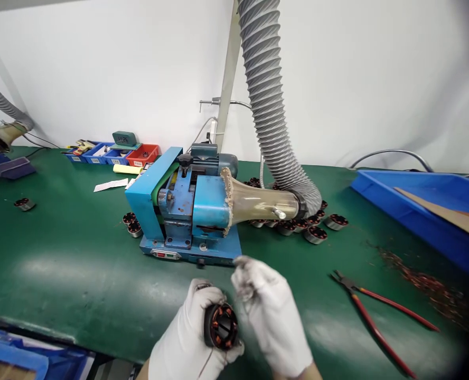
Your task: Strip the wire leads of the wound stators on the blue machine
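My left hand (190, 327), in a white glove, is wrapped round a motor stator (221, 326). The stator's round face with copper windings points toward me, and a thin wire (205, 363) trails down from it over the glove. Just right of the stator is my right hand (264, 301), gloved too, its smudged fingertips curled together in a pinch. Whatever may be between those fingertips is too small and blurred to make out. Both hands are over the green table (80, 264), in front of a blue belt-driven machine (190, 206).
A clear funnel (260, 203) and grey hose (264, 89) join the machine's right side. Several stators (316, 235) stand behind and beside it. Red-handled cutters (371, 314), copper wire scraps (424, 282) and a blue tray (412, 211) are at right. Small bins (143, 154) stand at the back left.
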`<state>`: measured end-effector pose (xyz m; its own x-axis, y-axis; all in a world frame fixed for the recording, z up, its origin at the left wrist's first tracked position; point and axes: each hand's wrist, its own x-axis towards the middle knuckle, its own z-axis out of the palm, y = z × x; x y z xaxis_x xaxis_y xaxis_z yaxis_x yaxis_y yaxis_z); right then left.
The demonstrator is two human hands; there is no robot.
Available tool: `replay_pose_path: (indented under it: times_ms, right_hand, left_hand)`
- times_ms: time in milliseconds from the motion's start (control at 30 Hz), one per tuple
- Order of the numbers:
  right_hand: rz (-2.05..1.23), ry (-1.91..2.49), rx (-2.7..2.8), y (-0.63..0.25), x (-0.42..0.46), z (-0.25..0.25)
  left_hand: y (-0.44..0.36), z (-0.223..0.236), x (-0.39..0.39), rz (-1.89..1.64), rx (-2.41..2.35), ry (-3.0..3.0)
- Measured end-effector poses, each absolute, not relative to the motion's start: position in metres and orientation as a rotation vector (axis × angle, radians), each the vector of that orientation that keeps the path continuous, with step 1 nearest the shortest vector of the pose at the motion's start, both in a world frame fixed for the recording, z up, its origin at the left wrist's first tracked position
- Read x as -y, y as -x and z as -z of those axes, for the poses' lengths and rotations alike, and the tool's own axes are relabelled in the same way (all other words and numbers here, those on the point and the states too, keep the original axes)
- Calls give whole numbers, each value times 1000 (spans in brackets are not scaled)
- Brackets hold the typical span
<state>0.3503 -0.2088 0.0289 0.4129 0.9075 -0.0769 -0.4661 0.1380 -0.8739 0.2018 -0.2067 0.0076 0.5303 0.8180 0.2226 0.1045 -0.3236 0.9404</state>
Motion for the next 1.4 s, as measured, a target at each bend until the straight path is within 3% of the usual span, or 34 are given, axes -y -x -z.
replay_pose_path:
  times_ms: [100, 300, 600, 1000, 1400]
  right_hand:
    - [-1066, 886, 393, -355, 199, -28]
    - [-918, 1237, 795, -321, 193, -3]
    - [-690, 1368, 842, -329, 152, 2]
    - [-672, 1413, 886, -331, 158, -4]
    - [-666, 1375, 1098, -310, 218, 21]
  left_hand:
    - [-209, 0, 204, -1031, -919, -1713]
    - [-233, 1, 177, -1182, -1053, -1470]
    - [-259, 0, 140, -1197, -1103, -1387]
    - [-261, -2, 146, -1198, -1099, -1288]
    - [-183, -1, 185, -975, -530, -452]
